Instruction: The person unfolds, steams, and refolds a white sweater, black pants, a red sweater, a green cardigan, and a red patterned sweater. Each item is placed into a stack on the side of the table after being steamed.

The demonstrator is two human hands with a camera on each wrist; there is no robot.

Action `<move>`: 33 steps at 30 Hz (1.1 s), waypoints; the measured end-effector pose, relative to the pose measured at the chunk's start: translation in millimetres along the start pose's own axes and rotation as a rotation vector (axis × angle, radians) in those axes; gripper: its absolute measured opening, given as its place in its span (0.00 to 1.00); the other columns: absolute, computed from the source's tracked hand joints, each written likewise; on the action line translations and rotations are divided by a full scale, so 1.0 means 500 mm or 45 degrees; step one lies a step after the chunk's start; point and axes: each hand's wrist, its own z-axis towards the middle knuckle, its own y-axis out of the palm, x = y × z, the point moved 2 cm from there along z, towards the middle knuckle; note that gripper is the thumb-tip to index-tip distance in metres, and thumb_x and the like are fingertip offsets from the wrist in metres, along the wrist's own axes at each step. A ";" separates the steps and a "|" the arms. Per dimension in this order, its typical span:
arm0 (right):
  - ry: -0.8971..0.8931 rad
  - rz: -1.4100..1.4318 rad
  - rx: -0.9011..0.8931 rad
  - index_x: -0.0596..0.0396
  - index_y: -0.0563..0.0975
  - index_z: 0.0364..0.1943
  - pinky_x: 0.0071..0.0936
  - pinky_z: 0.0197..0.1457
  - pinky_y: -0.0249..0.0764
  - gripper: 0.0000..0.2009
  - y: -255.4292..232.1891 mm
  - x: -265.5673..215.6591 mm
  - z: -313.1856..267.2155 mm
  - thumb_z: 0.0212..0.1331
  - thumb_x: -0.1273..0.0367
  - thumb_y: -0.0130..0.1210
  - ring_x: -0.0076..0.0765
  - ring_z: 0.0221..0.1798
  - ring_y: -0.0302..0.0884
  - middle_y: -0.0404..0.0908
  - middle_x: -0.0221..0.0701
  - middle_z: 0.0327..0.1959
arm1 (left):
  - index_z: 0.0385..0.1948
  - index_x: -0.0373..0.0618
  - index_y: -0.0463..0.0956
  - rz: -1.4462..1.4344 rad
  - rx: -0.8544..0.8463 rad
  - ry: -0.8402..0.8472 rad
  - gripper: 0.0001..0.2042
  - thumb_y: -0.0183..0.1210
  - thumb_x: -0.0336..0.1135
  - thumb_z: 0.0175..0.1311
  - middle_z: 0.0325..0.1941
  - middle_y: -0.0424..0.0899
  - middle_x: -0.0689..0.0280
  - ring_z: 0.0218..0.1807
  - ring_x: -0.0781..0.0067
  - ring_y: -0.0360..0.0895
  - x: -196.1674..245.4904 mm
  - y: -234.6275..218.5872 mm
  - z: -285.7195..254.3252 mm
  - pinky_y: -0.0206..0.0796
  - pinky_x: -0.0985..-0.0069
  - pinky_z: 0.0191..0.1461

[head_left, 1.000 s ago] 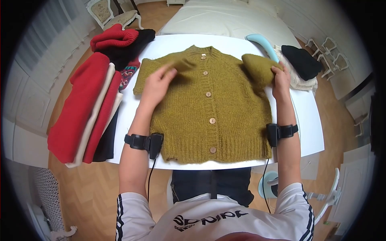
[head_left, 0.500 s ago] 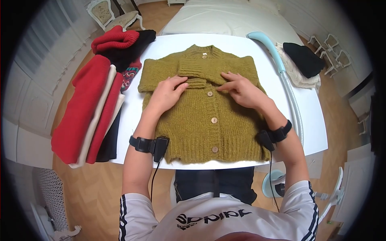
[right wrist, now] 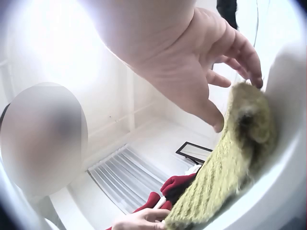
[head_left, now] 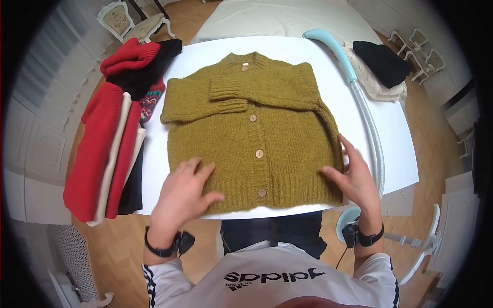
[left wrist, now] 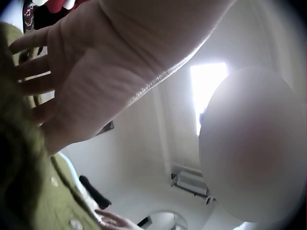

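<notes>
An olive-green knitted cardigan (head_left: 231, 149) lies flat, front up, on the white table, with brown buttons down its middle. Both sleeves (head_left: 267, 92) are folded across its chest, one over the other. At its lower left corner, my left hand (head_left: 185, 192) is over the ribbed hem, fingers spread and loosely bent. My right hand (head_left: 357, 177) is at the lower right side edge, thumb over the knit and fingers along the outside. In the right wrist view, the right fingertips (right wrist: 256, 81) are right at the cardigan's thick edge (right wrist: 216, 177), not closed round it.
Folded red and cream knits (head_left: 97, 159) are stacked at the table's left edge, with red and black garments (head_left: 136, 61) behind. A light-blue curved handle on a pale tube (head_left: 367, 118) runs along the right. Beyond it lie a black garment (head_left: 382, 64) and a cream knit (head_left: 377, 90).
The sleeves have been folded inward over the chest. Both hands have let go of them and moved down to the cardigan's lower corners, the right hand also outward. The cardigan has shifted slightly left in view.
</notes>
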 end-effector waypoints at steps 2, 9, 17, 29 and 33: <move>0.212 0.440 -0.336 0.51 0.65 0.76 0.34 0.54 0.79 0.34 0.011 0.015 -0.017 0.65 0.67 0.64 0.36 0.49 0.84 0.78 0.44 0.60 | 0.66 0.49 0.76 0.121 0.081 0.137 0.39 0.73 0.58 0.52 0.67 0.74 0.44 0.67 0.41 0.73 0.010 0.030 -0.051 0.67 0.57 0.68; 0.047 0.979 -0.385 0.62 0.82 0.58 0.22 0.58 0.74 0.19 0.012 0.125 -0.037 0.64 0.76 0.54 0.25 0.52 0.82 0.88 0.34 0.49 | 0.69 0.51 0.73 0.262 0.198 0.092 0.40 0.71 0.28 0.45 0.73 0.70 0.47 0.70 0.46 0.71 0.001 0.080 -0.139 0.60 0.55 0.74; -0.135 1.722 -0.317 0.72 0.81 0.50 0.30 0.58 0.79 0.22 -0.080 0.180 -0.109 0.61 0.62 0.62 0.38 0.52 0.85 0.87 0.46 0.49 | 0.42 0.37 0.86 -0.698 0.458 -0.014 0.26 0.51 0.15 0.37 0.40 0.89 0.56 0.42 0.62 0.87 -0.042 -0.059 -0.202 0.76 0.73 0.47; -0.215 0.882 0.100 0.61 0.72 0.69 0.36 0.73 0.69 0.25 0.006 0.045 0.065 0.71 0.67 0.58 0.41 0.68 0.76 0.77 0.44 0.67 | 0.66 0.39 0.72 0.125 1.111 0.241 0.25 0.63 0.35 0.68 0.68 0.74 0.44 0.68 0.39 0.72 0.043 -0.102 0.090 0.63 0.53 0.71; -0.097 0.342 0.286 0.67 0.66 0.71 0.38 0.73 0.67 0.35 0.056 0.071 0.061 0.69 0.56 0.61 0.48 0.69 0.74 0.73 0.51 0.69 | 0.73 0.47 0.66 0.031 0.528 0.346 0.33 0.58 0.54 0.72 0.77 0.64 0.43 0.78 0.38 0.59 0.068 0.002 0.109 0.50 0.46 0.80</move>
